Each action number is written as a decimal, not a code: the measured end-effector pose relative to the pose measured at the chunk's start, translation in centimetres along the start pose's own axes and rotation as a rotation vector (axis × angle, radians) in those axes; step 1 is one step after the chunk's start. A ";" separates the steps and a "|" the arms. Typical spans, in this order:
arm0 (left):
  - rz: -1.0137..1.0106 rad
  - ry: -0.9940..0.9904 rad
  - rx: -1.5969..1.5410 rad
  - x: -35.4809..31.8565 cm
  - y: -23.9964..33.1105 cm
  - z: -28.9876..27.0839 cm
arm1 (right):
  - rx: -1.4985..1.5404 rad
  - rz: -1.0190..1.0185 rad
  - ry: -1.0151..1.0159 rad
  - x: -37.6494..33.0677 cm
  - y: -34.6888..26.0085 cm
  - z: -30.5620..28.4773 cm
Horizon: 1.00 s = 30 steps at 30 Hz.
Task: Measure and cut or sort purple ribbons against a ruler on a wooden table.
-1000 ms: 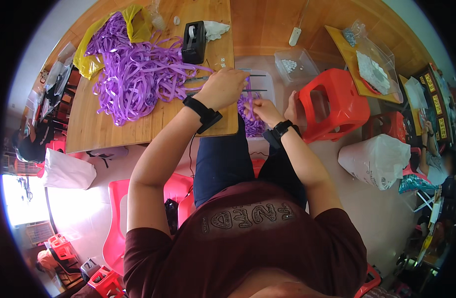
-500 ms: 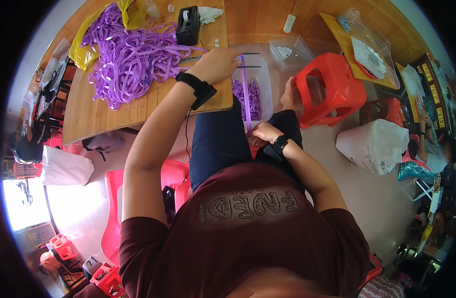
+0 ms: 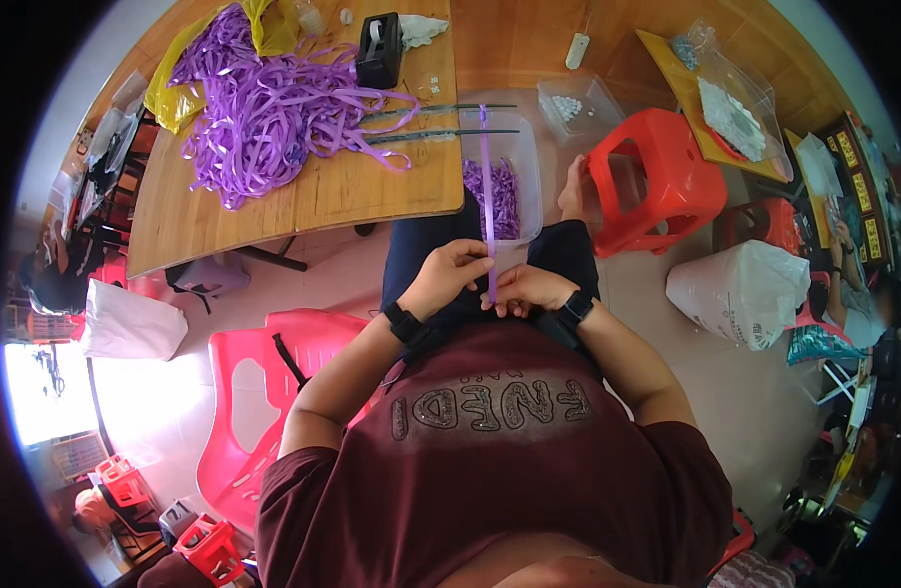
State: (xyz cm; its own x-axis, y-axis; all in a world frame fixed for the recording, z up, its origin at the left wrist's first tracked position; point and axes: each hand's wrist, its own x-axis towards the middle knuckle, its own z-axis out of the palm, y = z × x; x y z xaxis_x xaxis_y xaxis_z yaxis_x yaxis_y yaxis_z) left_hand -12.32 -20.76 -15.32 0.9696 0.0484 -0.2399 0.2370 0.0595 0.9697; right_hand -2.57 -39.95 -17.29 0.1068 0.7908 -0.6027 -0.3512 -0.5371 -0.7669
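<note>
A narrow purple ribbon (image 3: 487, 186) runs taut from two thin dark rods (image 3: 495, 131) down toward my lap. The rods stick out past the table's right edge, and the ribbon's upper end is looped on the farther one. My right hand (image 3: 537, 290) pinches the lower end between thumb and fingers. Curled in from the other side, my left hand (image 3: 449, 279) has its fingertips closed at the ribbon, slightly higher up. Beneath the rods stands a clear plastic box (image 3: 531, 191) holding purple ribbon pieces (image 3: 504, 201).
On the wooden table (image 3: 303, 220) lie a heap of purple ribbon (image 3: 250, 118), a yellow bag (image 3: 166, 98) and a black tape dispenser (image 3: 379, 59). A red stool (image 3: 666, 171) and a tub of white pieces (image 3: 598, 103) are at right. A white sack (image 3: 730, 289) stands nearby.
My left hand has come back from the rods to the ribbon's lower part, beside my right hand. My right hand has drawn slightly nearer my body with the ribbon's end.
</note>
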 end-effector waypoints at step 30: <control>-0.129 -0.056 0.256 -1.2 3.8 -1.3 | -0.185 -0.189 0.237 -2.4 -5.7 -2.5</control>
State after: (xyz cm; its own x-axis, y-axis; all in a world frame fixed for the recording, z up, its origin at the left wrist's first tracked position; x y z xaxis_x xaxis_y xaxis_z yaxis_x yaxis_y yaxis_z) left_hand -12.69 -19.31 -11.40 0.9305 0.0011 -0.3662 0.3596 -0.1923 0.9131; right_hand 1.55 -39.51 -12.01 0.3742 0.8027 -0.4644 -0.1325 -0.4494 -0.8834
